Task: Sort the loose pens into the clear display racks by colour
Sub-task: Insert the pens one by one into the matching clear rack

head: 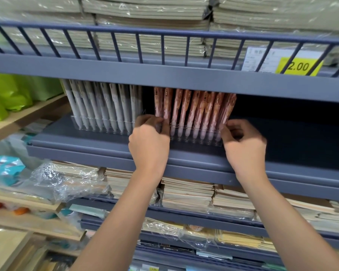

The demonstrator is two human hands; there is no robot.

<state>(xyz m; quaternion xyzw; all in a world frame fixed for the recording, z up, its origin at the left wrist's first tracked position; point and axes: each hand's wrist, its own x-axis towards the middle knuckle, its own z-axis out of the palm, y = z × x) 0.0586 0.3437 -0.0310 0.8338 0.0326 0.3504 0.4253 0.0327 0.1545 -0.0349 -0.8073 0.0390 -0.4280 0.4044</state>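
Left hand [149, 138] and right hand [243, 142] each pinch an end of the clear rack [196, 133] of pink pens [196, 108], so keep it level while nudging.

We are reading "2.00" on the yellow price tag [299, 66] behind the upper shelf railing [164, 33]; we are finding the white label [262, 57] beside it illegible.
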